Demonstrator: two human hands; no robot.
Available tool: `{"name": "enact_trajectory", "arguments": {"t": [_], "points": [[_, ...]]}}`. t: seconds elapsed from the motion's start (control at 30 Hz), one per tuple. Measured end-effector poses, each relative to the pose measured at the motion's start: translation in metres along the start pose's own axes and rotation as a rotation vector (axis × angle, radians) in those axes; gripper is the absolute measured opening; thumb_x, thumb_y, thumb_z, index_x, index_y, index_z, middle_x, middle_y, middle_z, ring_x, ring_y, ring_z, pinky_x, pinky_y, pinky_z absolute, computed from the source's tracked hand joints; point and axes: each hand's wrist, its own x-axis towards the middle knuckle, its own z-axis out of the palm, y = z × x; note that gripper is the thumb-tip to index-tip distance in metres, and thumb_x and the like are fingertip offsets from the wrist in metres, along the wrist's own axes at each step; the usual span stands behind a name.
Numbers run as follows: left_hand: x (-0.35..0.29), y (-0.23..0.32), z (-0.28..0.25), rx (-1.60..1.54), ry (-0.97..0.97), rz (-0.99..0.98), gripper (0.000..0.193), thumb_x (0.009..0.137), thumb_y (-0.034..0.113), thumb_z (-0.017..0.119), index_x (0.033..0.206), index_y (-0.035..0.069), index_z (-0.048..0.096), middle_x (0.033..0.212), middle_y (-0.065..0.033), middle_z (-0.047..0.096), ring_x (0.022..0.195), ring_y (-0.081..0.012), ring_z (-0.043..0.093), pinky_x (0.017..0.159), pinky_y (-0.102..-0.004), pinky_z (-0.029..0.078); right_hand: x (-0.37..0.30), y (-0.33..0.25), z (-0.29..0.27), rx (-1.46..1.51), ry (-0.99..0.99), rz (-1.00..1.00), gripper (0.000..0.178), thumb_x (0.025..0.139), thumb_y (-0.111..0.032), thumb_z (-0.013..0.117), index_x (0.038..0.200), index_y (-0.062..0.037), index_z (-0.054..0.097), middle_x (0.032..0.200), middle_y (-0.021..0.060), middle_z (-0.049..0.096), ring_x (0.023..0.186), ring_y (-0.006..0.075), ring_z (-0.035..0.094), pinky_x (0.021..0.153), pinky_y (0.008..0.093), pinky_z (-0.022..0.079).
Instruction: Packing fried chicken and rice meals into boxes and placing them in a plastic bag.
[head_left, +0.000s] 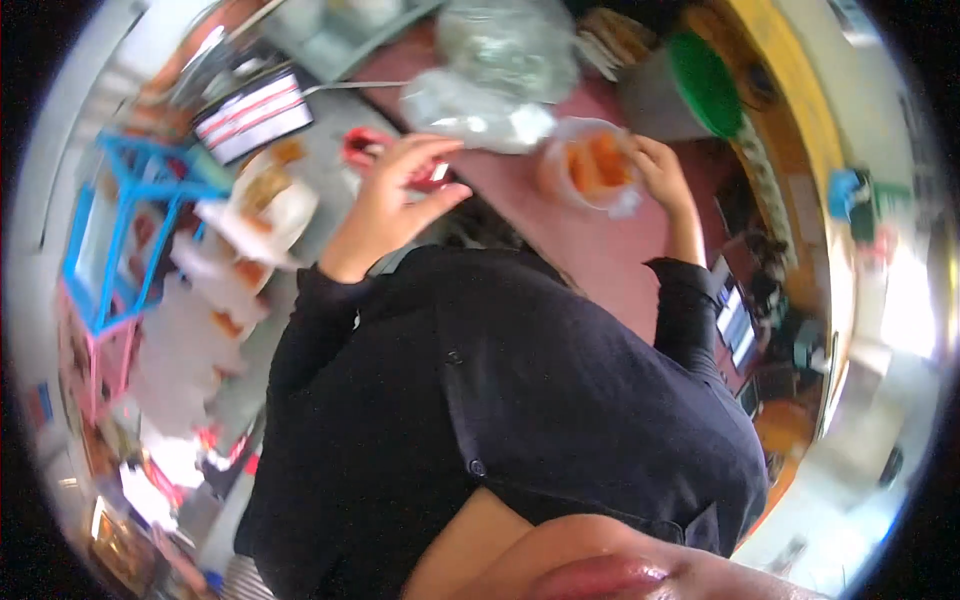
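Note:
My right hand (662, 175) grips the rim of a clear plastic tub (560, 185). Inside the tub are orange pieces (600, 165), too blurred to name more closely. My left hand (395, 205) is raised with thumb and fingers apart, and nothing shows between them. Just behind those fingers is a red object (365, 145), partly hidden by the hand; its kind is unclear. Beyond the tub, clear plastic bags (480, 115) lie on the reddish tabletop (610, 255).
A grey bucket with a green inside (700, 85) stands at the far right. To the left are a dark-framed screen or sign (255, 115), a blue frame (120, 240) and a pale counter holding white wrappings (185, 340). A lit phone or tablet screen (737, 325) is at the right.

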Motion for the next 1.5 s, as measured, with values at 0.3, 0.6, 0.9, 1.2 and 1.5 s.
{"name": "enact_trajectory", "arguments": {"t": [0.3,0.6,0.9,1.2,1.5], "points": [[0.140,-0.061,0.202,0.118,-0.403,0.188,0.040,0.077,0.025,0.069,0.110,0.006,0.060,0.098,-0.0144,0.064,0.091,-0.0275,0.061,0.083,-0.0346,0.044,-0.029,0.020,-0.045,0.348,0.031,-0.145,0.013,0.083,-0.010,0.050,0.074,-0.0004,0.050,0.073,-0.0016,0.050,0.070,0.0082,0.045,0.063,0.0243,0.039],[0.138,-0.086,0.219,0.245,-0.453,0.496,0.019,0.072,0.022,0.058,0.072,0.004,0.063,0.064,-0.0154,0.060,0.056,-0.0286,0.056,0.056,-0.0404,0.045,0.008,0.006,-0.021,-0.659,-0.034,-0.544,0.067,0.065,-0.021,0.075,0.125,-0.0048,0.049,0.122,0.0169,0.053,0.115,0.0342,0.047,0.100,0.0439,0.034],[0.134,-0.076,0.221,0.636,-0.722,0.105,0.024,0.079,0.036,0.056,0.083,0.018,0.071,0.084,-0.0028,0.068,0.083,-0.0240,0.061,0.078,-0.0523,0.030,0.018,0.026,-0.004,-0.436,-0.304,-0.636,0.006,0.078,-0.007,0.062,0.080,-0.0018,0.062,0.069,0.0120,0.055,0.068,0.0281,0.052,0.077,0.0372,0.035],[0.116,-0.071,0.238,0.437,-0.352,-0.113,0.020,0.077,0.028,0.054,0.080,0.016,0.070,0.078,-0.0028,0.067,0.078,-0.0233,0.061,0.072,-0.0514,0.028,0.007,0.026,0.002,-0.473,-0.070,-0.740,0.019,0.083,-0.009,0.055,0.067,0.0005,0.050,0.067,0.0145,0.047,0.069,0.0310,0.047,0.074,0.0390,0.034],[0.120,-0.093,0.271,0.321,-0.188,0.028,0.017,0.061,0.017,0.053,0.055,0.004,0.061,0.051,-0.0163,0.055,0.046,-0.0234,0.053,0.043,-0.0394,0.039,0.008,0.059,0.001,-0.594,0.017,-0.806,0.027,0.083,-0.022,0.055,0.099,-0.0001,0.058,0.089,0.0187,0.057,0.086,0.0365,0.052,0.079,0.0475,0.037]]}}
